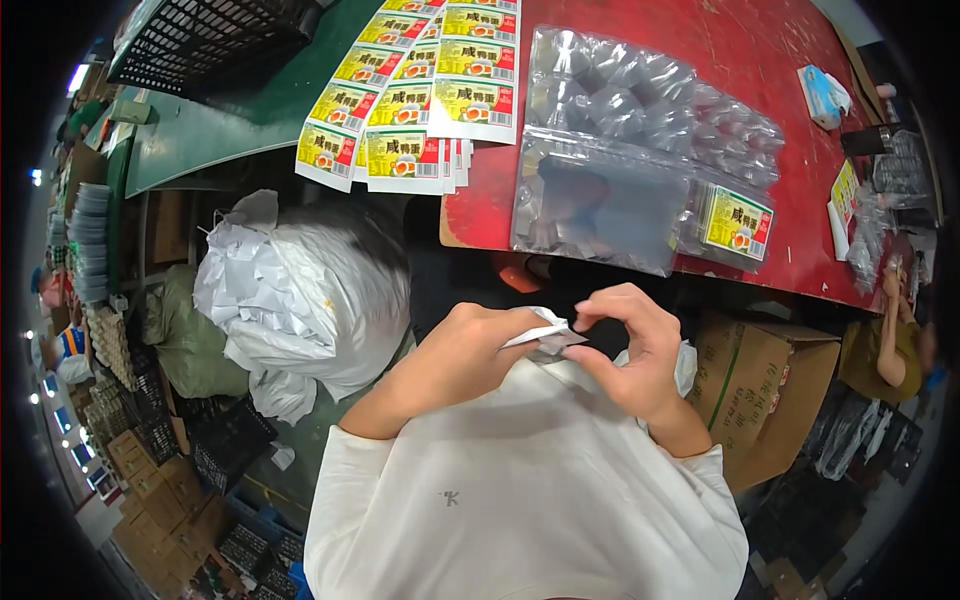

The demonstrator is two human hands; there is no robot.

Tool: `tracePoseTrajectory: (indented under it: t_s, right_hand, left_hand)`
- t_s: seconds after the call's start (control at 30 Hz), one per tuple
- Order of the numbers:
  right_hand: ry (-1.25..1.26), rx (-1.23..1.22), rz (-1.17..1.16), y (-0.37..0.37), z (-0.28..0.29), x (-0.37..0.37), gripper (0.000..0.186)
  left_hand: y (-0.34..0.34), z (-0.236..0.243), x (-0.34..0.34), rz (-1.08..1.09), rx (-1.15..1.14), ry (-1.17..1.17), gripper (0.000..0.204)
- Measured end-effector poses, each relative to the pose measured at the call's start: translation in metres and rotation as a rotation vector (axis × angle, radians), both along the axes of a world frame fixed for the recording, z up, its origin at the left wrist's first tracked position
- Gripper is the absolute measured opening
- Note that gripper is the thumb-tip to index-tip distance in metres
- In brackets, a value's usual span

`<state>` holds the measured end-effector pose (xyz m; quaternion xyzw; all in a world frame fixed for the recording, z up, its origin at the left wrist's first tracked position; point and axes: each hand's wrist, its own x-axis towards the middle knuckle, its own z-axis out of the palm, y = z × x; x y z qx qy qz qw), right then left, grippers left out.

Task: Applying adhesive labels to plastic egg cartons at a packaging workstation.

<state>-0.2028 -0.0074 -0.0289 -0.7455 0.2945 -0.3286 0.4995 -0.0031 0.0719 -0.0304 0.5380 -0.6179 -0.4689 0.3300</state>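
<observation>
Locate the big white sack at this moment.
In the head view, the white sack sits left of centre, left of the person's left hand, with the olive-green bag on its other side.

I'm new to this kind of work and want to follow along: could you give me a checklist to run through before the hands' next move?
1. Left hand holds the thin, folded white sheet: ok.
2. Right hand open: ok, thumb and index finger apart beside the sheet.
3. Right thumb touching the sheet: cannot tell.
4. Clear plastic packs with domed compartments on the red tabletop: ok, reaching its near edge.
5. Rectangular yellow-and-red printed label sheets fully on a tabletop: not ok, lower ends reach past the edge.
6. Brown cardboard box, contents: cannot tell.
</observation>
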Motion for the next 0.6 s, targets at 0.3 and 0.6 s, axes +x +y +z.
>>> tracePoseTrajectory:
  t_s: [0.3,0.6]
  right_hand:
    - [0.111,-0.119,0.054,-0.0079,-0.001,0.0003,0.018]
    - [0.138,-0.243,0.081,-0.0085,-0.0028,-0.0005,0.013]
  left_hand:
    - [-0.0013,-0.0036,-0.0057,-0.031,-0.043,-0.135,0.01]
    - [-0.0034,-0.0056,-0.0065,-0.034,-0.084,-0.244,0.018]
